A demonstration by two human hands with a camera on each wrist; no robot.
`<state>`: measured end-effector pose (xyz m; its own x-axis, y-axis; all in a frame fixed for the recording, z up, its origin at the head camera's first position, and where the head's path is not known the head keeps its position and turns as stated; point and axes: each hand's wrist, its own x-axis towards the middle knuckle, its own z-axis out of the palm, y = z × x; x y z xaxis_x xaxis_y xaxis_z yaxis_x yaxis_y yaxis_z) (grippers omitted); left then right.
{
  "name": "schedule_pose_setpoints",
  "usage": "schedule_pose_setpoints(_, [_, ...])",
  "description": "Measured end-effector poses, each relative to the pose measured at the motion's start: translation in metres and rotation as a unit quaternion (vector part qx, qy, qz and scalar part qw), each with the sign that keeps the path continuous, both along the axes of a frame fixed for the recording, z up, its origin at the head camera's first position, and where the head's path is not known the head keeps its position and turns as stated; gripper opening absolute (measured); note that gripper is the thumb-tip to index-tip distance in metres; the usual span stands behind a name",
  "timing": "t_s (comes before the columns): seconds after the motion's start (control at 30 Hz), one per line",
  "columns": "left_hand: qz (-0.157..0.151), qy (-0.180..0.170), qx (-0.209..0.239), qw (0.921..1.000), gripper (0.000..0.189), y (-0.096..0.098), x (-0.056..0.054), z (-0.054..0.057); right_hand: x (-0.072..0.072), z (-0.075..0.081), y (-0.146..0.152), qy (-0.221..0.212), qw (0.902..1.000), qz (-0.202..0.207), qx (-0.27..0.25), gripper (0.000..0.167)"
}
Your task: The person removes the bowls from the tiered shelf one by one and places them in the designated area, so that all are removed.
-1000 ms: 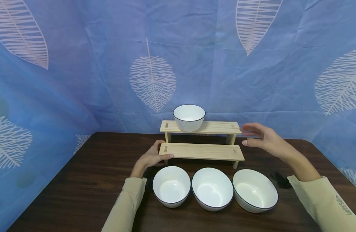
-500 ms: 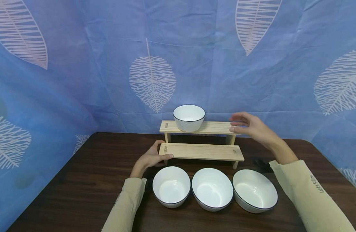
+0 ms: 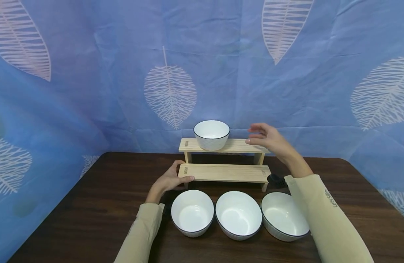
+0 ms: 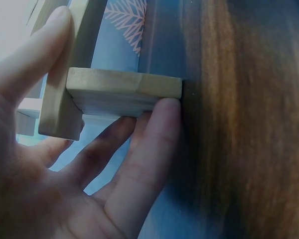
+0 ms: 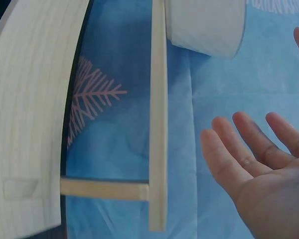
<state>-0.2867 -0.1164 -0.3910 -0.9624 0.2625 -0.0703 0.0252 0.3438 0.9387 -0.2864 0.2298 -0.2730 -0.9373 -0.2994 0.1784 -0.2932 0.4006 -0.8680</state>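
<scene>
Three white bowls (image 3: 238, 214) stand in a row on the table (image 3: 83, 212), nearer than both hands; the right sleeve (image 3: 323, 215) partly covers one. Beyond them, the left hand (image 3: 169, 180) grips the left end of a wooden rack (image 3: 221, 168), thumb on the lower board (image 3: 226, 174), fingers against a leg (image 4: 114, 89). Farther off, the empty right hand (image 3: 271, 141) is over the upper board (image 3: 238, 145), fingers relaxed; whether its thumb touches the wood is hard to tell. Just left of it, a fourth bowl (image 3: 211, 143) sits on that board.
</scene>
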Motion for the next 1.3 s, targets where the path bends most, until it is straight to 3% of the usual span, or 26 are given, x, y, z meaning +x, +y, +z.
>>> schedule_pose_setpoints(0.8, [-0.002,-0.006,-0.001,1.0000,0.071,-0.001,0.001,0.000,-0.027,-0.016,-0.049,-0.007,0.9968,-0.027,-0.075,0.087])
schedule_pose_setpoints(1.3, [-0.006,0.003,-0.007,1.0000,0.074,-0.001,0.000,0.000,-0.034,-0.022,-0.073,-0.039,0.9946,0.013,-0.095,0.108])
